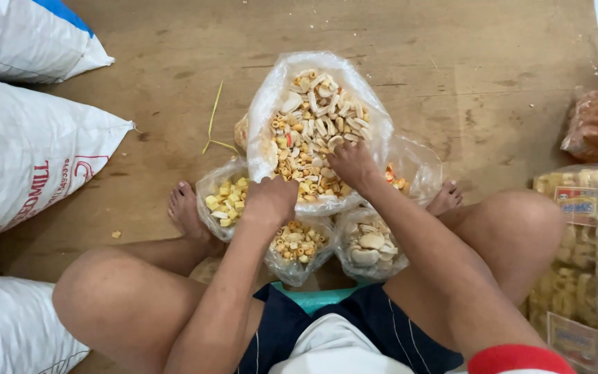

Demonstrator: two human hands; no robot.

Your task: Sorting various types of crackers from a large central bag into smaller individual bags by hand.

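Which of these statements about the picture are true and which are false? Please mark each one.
1. Both hands are in the large clear bag of mixed crackers. True: left hand, right hand.
2. The floor is tiled white. False: the floor is brown wood.
3. Smaller clear bags of crackers lie between the feet. True: for example the bag of yellow pieces.
4. White woven sacks lie at the right. False: the white sacks lie at the left; packed snack bags are at the right.
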